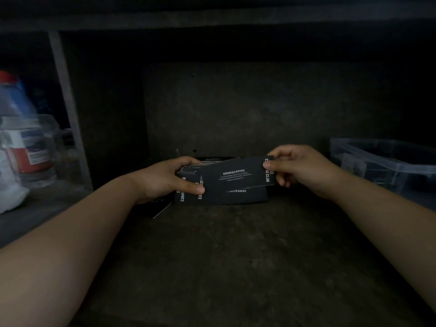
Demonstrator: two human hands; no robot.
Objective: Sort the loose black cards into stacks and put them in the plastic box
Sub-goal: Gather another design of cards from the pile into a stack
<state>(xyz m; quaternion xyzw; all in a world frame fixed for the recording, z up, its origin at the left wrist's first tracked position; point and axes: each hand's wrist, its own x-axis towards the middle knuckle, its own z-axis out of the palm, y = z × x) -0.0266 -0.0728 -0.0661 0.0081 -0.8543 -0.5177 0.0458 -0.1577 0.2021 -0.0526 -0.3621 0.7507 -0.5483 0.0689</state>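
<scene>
Two bare hands are meeting over the middle of a dim shelf floor (224, 256), working with a bunch of black cards (236, 197). The left hand (162, 180) is gripping the left end of the bunch, its fingers curling underneath and its thumb (191, 189) pressing down on top, so the cards are fanning out unevenly. White lettering is showing along their short ends.

The right hand (306, 171) is pinching the right end of the top card (233, 176) between thumb and curled fingers. That card is facing up, reading "DRINK&COFFEE", and is overlapping the others at a slight tilt. Beneath it another card is showing the same words upside down.

One more dark card (162, 208) is lying on the shelf floor just below the left wrist, a pale edge catching the light.

The clear plastic box (368, 159) is sitting to the right, near the right forearm but apart from it, with dark contents too dim to make out. At the far left a blurred plastic bottle (21, 147) with a red cap and a red-and-white label is standing beside a grey metal upright (67, 109).
</scene>
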